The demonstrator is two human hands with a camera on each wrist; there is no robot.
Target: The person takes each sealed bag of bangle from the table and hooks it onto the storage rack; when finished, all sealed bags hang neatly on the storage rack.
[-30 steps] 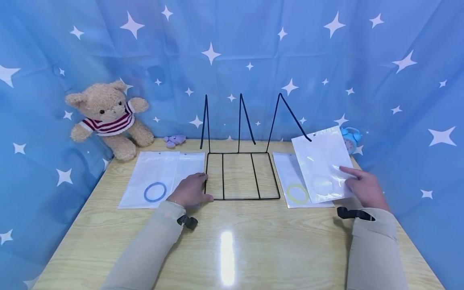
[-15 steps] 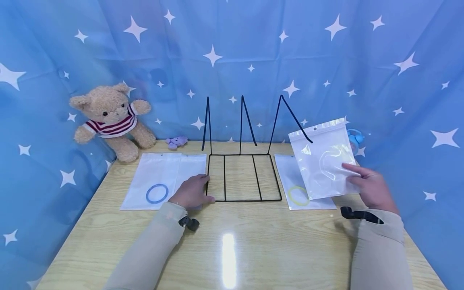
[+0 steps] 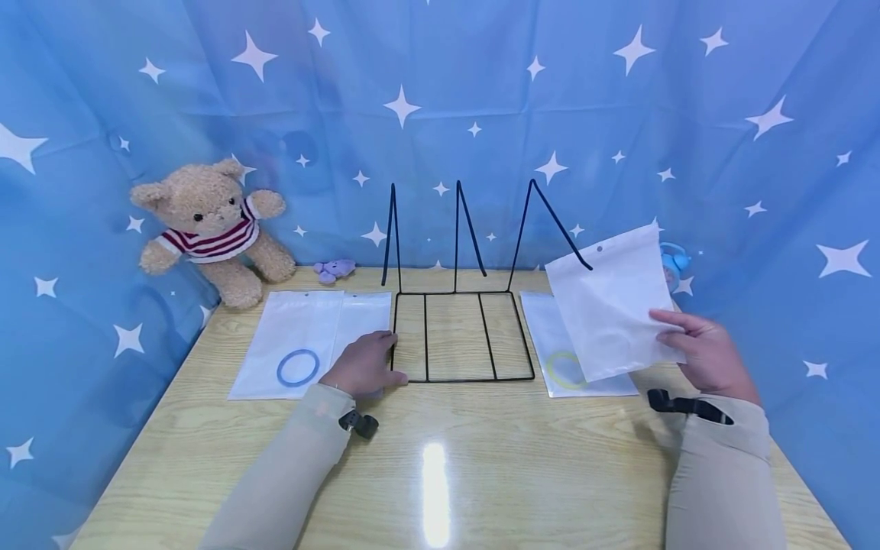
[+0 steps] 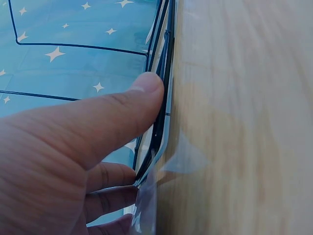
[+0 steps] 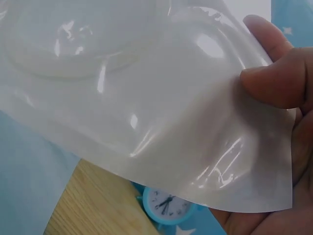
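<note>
My left hand (image 3: 364,363) holds the left front corner of a black wire display rack (image 3: 481,380). In the left wrist view its thumb (image 4: 146,88) lies along the rack's wire, with the other fingers round the side. My right hand (image 3: 711,351) pinches the right edge of a white zip bag (image 3: 612,305), thumb on one face and fingers behind. The bag is raised and tilted. Its punched hole is close to the tip of the rack's right prong (image 3: 560,225), which overlaps the bag. A pale round shape (image 5: 88,68) shows through the plastic in the right wrist view.
Under the raised bag lies another white bag (image 3: 543,321) with a yellow ring. Two white bags (image 3: 289,321) lie left of the rack, one with a blue ring (image 3: 299,367). A teddy bear (image 3: 206,214), purple toy (image 3: 334,270) and blue alarm clock (image 3: 674,262) stand at the back.
The right hand has moved slightly right, and the bag has risen a little and turned, its glare fading. The left hand keeps its place on the rack.
</note>
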